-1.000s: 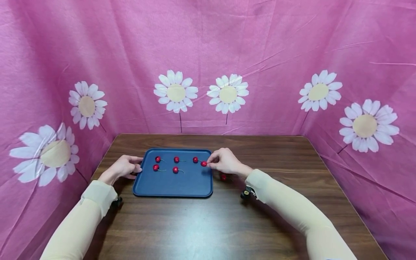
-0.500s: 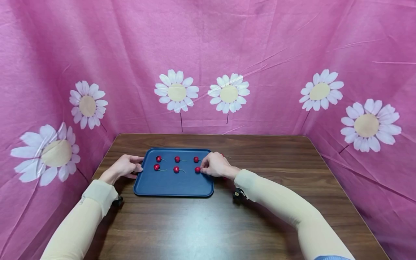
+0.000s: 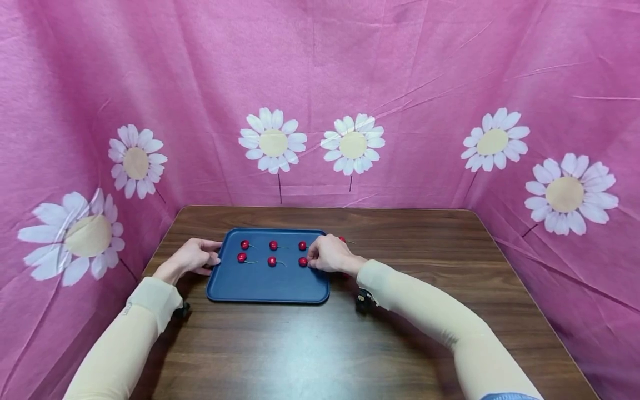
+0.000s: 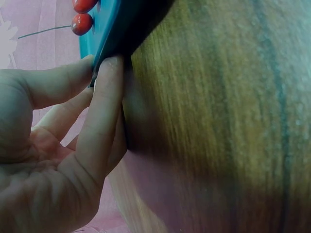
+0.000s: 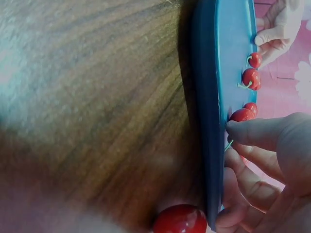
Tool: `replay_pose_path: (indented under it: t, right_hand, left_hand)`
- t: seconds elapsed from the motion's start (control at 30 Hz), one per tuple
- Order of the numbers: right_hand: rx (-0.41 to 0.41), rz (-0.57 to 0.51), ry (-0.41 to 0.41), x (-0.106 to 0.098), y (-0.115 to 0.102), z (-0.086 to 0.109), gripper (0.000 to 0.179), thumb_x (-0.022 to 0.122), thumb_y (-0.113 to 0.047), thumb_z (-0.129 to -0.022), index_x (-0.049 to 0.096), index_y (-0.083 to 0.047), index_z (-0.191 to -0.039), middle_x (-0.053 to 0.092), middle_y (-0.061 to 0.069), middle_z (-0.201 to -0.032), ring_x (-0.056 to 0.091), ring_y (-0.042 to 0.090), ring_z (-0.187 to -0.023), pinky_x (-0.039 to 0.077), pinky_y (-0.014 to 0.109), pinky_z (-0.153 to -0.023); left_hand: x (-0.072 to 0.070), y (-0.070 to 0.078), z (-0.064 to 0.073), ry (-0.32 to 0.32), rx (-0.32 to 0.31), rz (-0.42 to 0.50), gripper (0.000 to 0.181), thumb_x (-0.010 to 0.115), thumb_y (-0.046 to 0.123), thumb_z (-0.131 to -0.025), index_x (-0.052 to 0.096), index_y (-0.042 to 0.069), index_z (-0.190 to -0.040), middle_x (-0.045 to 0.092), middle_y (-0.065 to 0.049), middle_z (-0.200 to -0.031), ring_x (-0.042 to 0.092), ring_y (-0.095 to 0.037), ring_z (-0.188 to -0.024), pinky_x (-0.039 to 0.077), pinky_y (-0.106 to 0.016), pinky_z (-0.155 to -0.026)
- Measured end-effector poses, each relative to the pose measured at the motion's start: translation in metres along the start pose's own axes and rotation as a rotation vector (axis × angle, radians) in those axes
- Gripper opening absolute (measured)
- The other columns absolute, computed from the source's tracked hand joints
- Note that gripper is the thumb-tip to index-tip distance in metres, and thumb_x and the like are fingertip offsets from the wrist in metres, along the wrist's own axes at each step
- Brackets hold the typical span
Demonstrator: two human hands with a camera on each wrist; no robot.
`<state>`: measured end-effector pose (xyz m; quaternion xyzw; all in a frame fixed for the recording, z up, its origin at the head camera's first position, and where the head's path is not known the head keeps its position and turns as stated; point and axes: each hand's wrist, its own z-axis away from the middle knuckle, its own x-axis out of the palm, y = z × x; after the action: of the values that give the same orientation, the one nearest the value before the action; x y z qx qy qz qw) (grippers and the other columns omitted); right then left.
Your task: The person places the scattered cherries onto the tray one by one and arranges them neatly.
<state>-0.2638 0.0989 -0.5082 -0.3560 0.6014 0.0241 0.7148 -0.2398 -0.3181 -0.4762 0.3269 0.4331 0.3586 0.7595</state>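
In the head view a blue tray [image 3: 267,288] lies on the table with red cherries in two rows. My left hand [image 3: 192,256] pinches the tray's left rim between thumb and fingers, which the left wrist view shows close up. At the tray's right side, my right hand [image 3: 331,254] pinches a cherry [image 3: 303,261] at its stem side, low over the tray floor. A green bit of stem [image 5: 229,144] shows by the thumb in the right wrist view. Left of it lie cherries such as this near-row one [image 3: 271,261]; behind it is a far-row cherry [image 3: 302,245].
Off the tray's right edge, a cherry [image 3: 342,239] shows behind my right hand. Another loose cherry [image 5: 181,219] lies on the wooden table [image 3: 425,239] beside the tray, mostly hidden in the head view. A pink flowered cloth [image 3: 415,66] hangs round the table.
My right hand has brought its cherry leftward and nearer, from by the tray's right rim to the near row. Over the last half second it has barely moved. The left hand stays on the rim.
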Motion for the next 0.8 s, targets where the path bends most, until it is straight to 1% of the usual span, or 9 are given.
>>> replay_pose_path:
  t: [0.03, 0.17, 0.2, 0.23, 0.27, 0.47, 0.5, 0.63, 0.8]
  right_hand:
    - [0.004, -0.004, -0.009, -0.005, -0.006, 0.003, 0.013, 0.087, -0.025, -0.098, 0.087, -0.023, -0.085, 0.078, -0.007, -0.079, 0.066, 0.014, -0.077, 0.057, 0.032, -0.065]
    - [-0.003, 0.012, -0.004, -0.010, -0.011, 0.007, 0.013, 0.086, -0.024, -0.098, 0.086, -0.023, -0.085, 0.078, -0.008, -0.080, 0.065, 0.012, -0.077, 0.057, 0.032, -0.065]
    - [0.005, 0.006, -0.013, -0.015, -0.017, 0.010, 0.012, 0.086, -0.022, -0.098, 0.086, -0.022, -0.085, 0.079, -0.008, -0.080, 0.065, 0.012, -0.078, 0.058, 0.033, -0.066]
    - [0.004, 0.008, -0.013, -0.015, -0.017, 0.010, 0.012, 0.086, -0.022, -0.098, 0.086, -0.022, -0.086, 0.079, -0.008, -0.081, 0.065, 0.012, -0.079, 0.058, 0.033, -0.067]
    - [-0.020, 0.015, 0.001, -0.010, -0.009, 0.008, 0.012, 0.086, -0.026, -0.098, 0.086, -0.023, -0.086, 0.079, -0.009, -0.081, 0.065, 0.010, -0.079, 0.058, 0.032, -0.067]
    - [-0.012, 0.036, 0.004, -0.014, -0.016, 0.012, 0.009, 0.088, -0.027, -0.097, 0.087, -0.024, -0.088, 0.080, -0.009, -0.083, 0.066, 0.011, -0.082, 0.058, 0.030, -0.069]
    - [0.009, 0.036, -0.002, -0.020, -0.025, 0.016, 0.007, 0.088, -0.022, -0.096, 0.087, -0.024, -0.089, 0.081, -0.008, -0.083, 0.067, 0.011, -0.082, 0.059, 0.031, -0.069]
    - [0.008, 0.068, 0.025, -0.026, -0.026, 0.017, 0.003, 0.087, -0.023, -0.095, 0.089, -0.025, -0.094, 0.082, -0.008, -0.088, 0.068, 0.011, -0.086, 0.060, 0.032, -0.074]
    - [0.001, 0.033, 0.056, -0.038, -0.021, 0.016, 0.010, 0.086, -0.020, -0.096, 0.090, -0.018, -0.105, 0.086, -0.003, -0.097, 0.074, 0.011, -0.089, 0.065, 0.033, -0.082]
  left_hand:
    - [0.000, 0.000, 0.000, 0.000, 0.001, 0.000, 0.070, 0.070, -0.006, -0.103, 0.042, -0.010, -0.167, 0.069, 0.002, -0.091, 0.068, -0.007, -0.092, 0.073, -0.037, -0.082]
    - [0.001, 0.002, 0.000, -0.004, 0.005, -0.007, 0.070, 0.070, -0.005, -0.103, 0.041, -0.010, -0.167, 0.070, 0.001, -0.091, 0.068, -0.008, -0.093, 0.073, -0.038, -0.083]
    - [0.001, 0.002, 0.001, -0.002, 0.002, -0.007, 0.070, 0.070, -0.005, -0.103, 0.042, -0.010, -0.167, 0.070, 0.001, -0.090, 0.068, -0.008, -0.093, 0.073, -0.038, -0.083]
    - [0.001, 0.003, 0.001, 0.001, -0.002, -0.006, 0.070, 0.070, -0.005, -0.103, 0.043, -0.009, -0.167, 0.070, 0.001, -0.091, 0.068, -0.008, -0.093, 0.073, -0.038, -0.084]
    - [0.002, 0.004, 0.002, 0.002, -0.003, -0.009, 0.069, 0.070, -0.005, -0.103, 0.043, -0.009, -0.167, 0.069, 0.001, -0.090, 0.068, -0.009, -0.093, 0.073, -0.039, -0.084]
    - [0.003, 0.006, 0.004, 0.013, -0.007, -0.020, 0.068, 0.069, -0.005, -0.104, 0.044, -0.009, -0.167, 0.068, 0.000, -0.089, 0.068, -0.010, -0.093, 0.074, -0.041, -0.086]
    - [0.002, 0.006, 0.004, 0.013, -0.006, -0.023, 0.068, 0.069, -0.005, -0.104, 0.043, -0.009, -0.167, 0.068, 0.000, -0.089, 0.068, -0.011, -0.093, 0.074, -0.041, -0.086]
    - [0.002, 0.005, 0.004, 0.018, -0.010, -0.021, 0.068, 0.070, -0.005, -0.104, 0.043, -0.009, -0.167, 0.068, 0.000, -0.089, 0.068, -0.011, -0.092, 0.074, -0.042, -0.086]
    - [0.003, 0.005, 0.005, 0.018, -0.008, -0.024, 0.068, 0.070, -0.005, -0.104, 0.044, -0.009, -0.167, 0.070, -0.001, -0.090, 0.069, -0.011, -0.092, 0.074, -0.042, -0.086]
